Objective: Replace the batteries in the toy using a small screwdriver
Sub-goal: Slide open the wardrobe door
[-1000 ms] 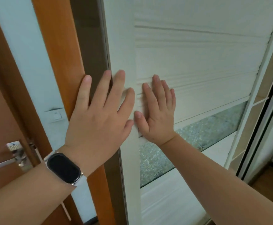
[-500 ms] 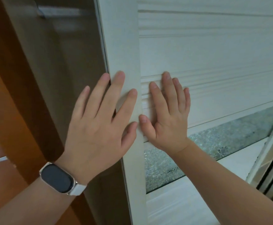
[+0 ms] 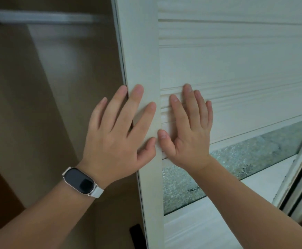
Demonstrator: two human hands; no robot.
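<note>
- toy, screwdriver: not in view.
- my left hand [image 3: 117, 139]: flat on the white door [image 3: 236, 60], at its edge post, fingers straight, holding nothing.
- my right hand [image 3: 189, 133]: flat on the door's slats, empty.
- i judge: push evenly, fingertips off the door's edge.

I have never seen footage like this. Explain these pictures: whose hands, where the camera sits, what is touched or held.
There is no machine: these are one person's bare hands, filmed by a camera worn on the head, looking forward and down. The left hand, with a watch on its wrist, lies flat on the left edge of a white door. The right hand presses flat on the door's ribbed panel, above a strip of frosted glass. Neither hand holds anything. Nothing for the battery job is in view.
</note>
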